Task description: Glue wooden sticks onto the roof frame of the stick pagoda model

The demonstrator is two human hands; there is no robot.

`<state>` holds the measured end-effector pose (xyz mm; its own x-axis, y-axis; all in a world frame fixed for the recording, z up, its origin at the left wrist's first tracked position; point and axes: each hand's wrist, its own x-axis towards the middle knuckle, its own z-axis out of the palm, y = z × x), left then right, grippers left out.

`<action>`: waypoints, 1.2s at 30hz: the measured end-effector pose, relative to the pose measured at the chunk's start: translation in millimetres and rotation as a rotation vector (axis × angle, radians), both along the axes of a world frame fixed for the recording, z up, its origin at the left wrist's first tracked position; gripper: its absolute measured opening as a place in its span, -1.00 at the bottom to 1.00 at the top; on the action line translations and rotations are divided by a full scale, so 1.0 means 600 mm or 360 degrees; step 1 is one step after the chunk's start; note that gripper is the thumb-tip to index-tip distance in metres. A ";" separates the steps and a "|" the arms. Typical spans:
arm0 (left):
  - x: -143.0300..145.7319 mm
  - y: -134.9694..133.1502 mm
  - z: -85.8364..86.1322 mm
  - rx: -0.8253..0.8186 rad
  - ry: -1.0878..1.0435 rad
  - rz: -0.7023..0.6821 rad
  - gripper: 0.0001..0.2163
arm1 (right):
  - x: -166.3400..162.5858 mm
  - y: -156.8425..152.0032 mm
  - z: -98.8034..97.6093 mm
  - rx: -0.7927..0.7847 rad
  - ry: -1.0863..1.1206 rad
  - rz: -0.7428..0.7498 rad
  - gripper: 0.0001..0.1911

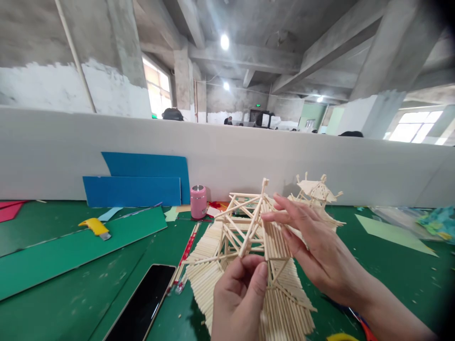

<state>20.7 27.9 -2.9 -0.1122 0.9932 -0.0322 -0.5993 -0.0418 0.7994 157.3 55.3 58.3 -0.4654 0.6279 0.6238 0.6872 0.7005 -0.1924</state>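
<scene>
Head view shows the stick model (251, 227) to the right of the pink flask (198, 202) and nearer the wearer. The left hand (241, 293) is pinched, thumb to fingertips, at the lower edge of the model's upper roof; the right hand (313, 241) is open, its fingers against the roof panel (275, 241). A phone (144, 303) lies nearer than the flask and left of it. The model looks light and stiff yet fragile at its joints; fingertips probably hold it best low on the frame, pressing gently, off the thin top post (265, 184).
</scene>
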 end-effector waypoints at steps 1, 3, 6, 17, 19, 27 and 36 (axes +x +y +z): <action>0.002 0.000 0.002 -0.0003 0.0000 0.0020 -0.81 | 0.000 0.001 0.000 -0.0002 -0.0005 -0.0001 -0.42; 0.006 0.001 0.005 -0.0024 -0.0006 0.0053 -0.80 | -0.001 0.001 0.000 0.0003 -0.0013 0.0009 -0.42; 0.011 0.003 0.007 -0.0044 -0.0032 0.0087 -0.79 | 0.000 0.001 -0.001 0.0014 -0.0008 0.0040 -0.42; 0.021 0.010 -0.006 -0.0035 -0.0016 0.0148 -0.79 | 0.002 0.004 -0.006 0.0008 -0.0018 0.0052 -0.42; 0.023 0.011 -0.006 -0.0023 -0.0048 0.0166 -0.79 | 0.002 0.005 -0.006 0.0007 -0.0025 0.0042 -0.42; 0.029 0.012 -0.005 0.0009 -0.0094 0.0198 -0.80 | 0.002 0.007 -0.008 0.0003 -0.0028 0.0046 -0.43; 0.029 0.012 -0.004 0.0027 -0.0148 0.0163 -0.80 | -0.001 0.009 -0.010 0.0016 -0.0043 0.0052 -0.44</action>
<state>38.2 35.3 -5.3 -0.2103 0.9772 -0.0307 -0.6627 -0.1194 0.7393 156.8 60.8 52.6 -0.5023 0.6057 0.6171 0.6687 0.7246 -0.1668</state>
